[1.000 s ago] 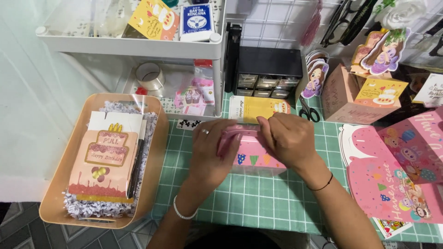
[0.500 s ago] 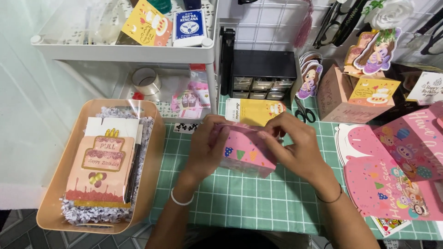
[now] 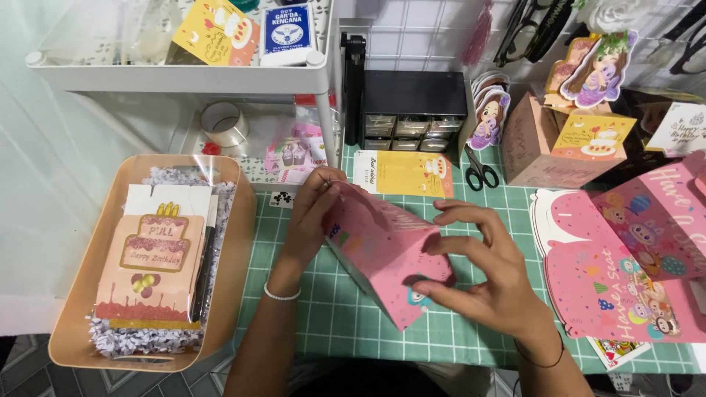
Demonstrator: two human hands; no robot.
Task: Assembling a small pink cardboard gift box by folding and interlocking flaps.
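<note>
A pink box (image 3: 382,254), half folded, sits tilted over the green mat (image 3: 331,316) at the table's middle. The left hand (image 3: 312,213) pinches its far edge in a closed grip; the right hand (image 3: 478,272) grasps its near end. An orange tray (image 3: 235,242) with a cake card (image 3: 151,268) lies left, scissors (image 3: 479,174) behind.

Pink card box (image 3: 382,254) between both hands.

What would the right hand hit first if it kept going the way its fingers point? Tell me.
The right hand points left, fingers already on the pink folded card box. Straight on, past it, it would probably meet the left hand; depth is unclear.
</note>
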